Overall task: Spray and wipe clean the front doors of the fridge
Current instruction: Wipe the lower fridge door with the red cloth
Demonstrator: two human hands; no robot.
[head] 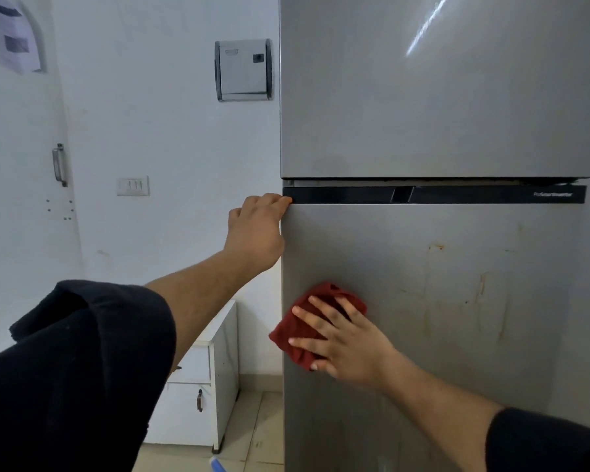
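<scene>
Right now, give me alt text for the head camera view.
A right hand presses a red cloth flat against the grey lower fridge door near its left edge. The left hand grips that door's top left corner; brownish marks show further right.

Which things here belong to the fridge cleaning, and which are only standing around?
For the job: red cloth, lower door, upper door, right hand pressing the cloth, left hand holding the lower door's edge.
Not part: white cabinet, light switch, wall box.

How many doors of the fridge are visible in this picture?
2. The upper door fills the top right. The lower door is under the black strip, and the right hand presses a red cloth against it. Below the frame more could be hidden.
</scene>
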